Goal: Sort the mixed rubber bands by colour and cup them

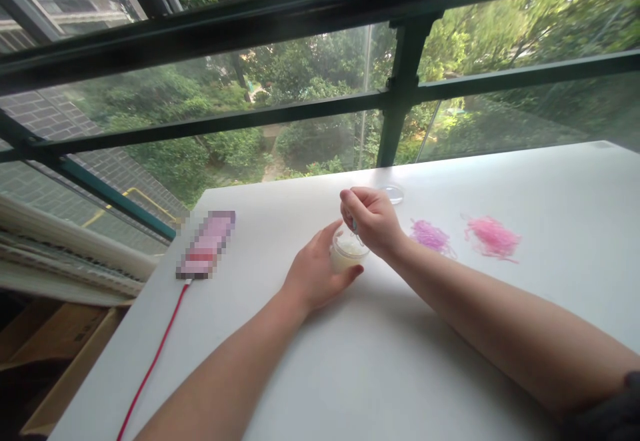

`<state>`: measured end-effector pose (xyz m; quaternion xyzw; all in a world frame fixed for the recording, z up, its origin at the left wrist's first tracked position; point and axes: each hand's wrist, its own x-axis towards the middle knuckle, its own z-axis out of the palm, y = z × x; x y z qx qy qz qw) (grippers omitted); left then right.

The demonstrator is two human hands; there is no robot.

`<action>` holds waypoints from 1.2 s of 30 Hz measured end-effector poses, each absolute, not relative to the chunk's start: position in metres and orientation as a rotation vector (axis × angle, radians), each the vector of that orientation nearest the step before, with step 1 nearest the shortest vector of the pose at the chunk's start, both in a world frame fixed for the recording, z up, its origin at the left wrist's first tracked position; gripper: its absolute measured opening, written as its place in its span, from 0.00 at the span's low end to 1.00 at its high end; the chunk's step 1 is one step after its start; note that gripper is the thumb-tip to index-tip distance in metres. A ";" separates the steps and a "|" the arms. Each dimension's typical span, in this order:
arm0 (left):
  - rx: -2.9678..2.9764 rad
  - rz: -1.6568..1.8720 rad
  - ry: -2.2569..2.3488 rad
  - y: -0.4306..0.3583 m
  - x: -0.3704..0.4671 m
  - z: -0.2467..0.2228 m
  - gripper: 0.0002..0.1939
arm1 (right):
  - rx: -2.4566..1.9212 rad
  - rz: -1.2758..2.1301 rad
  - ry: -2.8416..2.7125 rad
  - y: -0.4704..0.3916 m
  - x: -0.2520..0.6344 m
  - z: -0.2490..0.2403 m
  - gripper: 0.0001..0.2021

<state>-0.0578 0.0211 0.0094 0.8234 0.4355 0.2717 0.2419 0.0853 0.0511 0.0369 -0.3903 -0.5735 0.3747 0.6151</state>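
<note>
A small clear round jar [347, 255] with pale yellowish contents stands on the white table. My left hand [316, 266] wraps round its left side, with the thumb along the near side. Just above the jar's mouth, my right hand [374, 217] is closed in a fist round a thin pale blue-green stick [355, 225]. Most of the stick is hidden by the fingers, and I cannot make out its lower end. A clear round lid [393, 193] lies on the table behind my right hand.
Right of the hands lie a pile of purple strands [429, 235] and a pile of pink strands [493, 237]. At the left a blurred phone [207, 244] is plugged into a red cable [155, 362]. The white table [390, 374] meets a green-framed window [400, 81].
</note>
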 end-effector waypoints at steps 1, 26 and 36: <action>2.259 0.740 1.196 0.021 -0.058 0.009 0.36 | -0.903 0.848 -1.326 0.051 0.085 0.036 0.22; 2.221 0.704 1.217 0.019 -0.057 0.014 0.34 | -0.950 0.746 -1.499 0.050 0.088 0.040 0.20; 2.249 0.700 1.215 0.019 -0.057 0.012 0.34 | -0.821 0.883 -1.441 0.052 0.089 0.037 0.23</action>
